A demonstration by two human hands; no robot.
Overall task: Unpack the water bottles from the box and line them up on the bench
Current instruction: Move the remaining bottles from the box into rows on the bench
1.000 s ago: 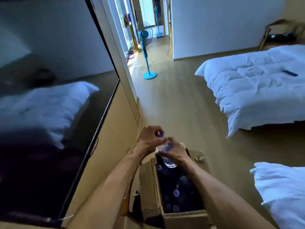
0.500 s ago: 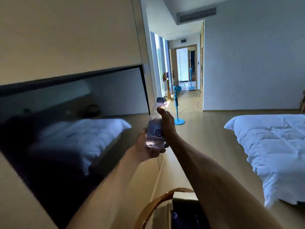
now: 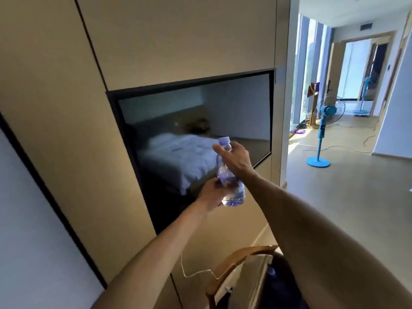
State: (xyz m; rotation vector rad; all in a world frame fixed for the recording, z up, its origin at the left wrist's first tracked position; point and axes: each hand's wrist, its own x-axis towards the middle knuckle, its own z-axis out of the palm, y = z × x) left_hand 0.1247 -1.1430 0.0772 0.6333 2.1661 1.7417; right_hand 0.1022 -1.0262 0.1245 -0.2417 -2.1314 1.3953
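In front of TV (image 3: 194, 121): both hands (image 3: 236, 160) hold bottle (image 3: 228, 181) upright, midair.

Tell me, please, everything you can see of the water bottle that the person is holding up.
The water bottle is a small clear plastic one with a pale purple cap and purple markings around its lower body; water shows at its base. It is roughly upright, held in the air in front of a dark wall-mounted screen. The left hand grips its lower part from below and behind, while the right hand curls around its neck and shoulder just under the cap. It rests on nothing.
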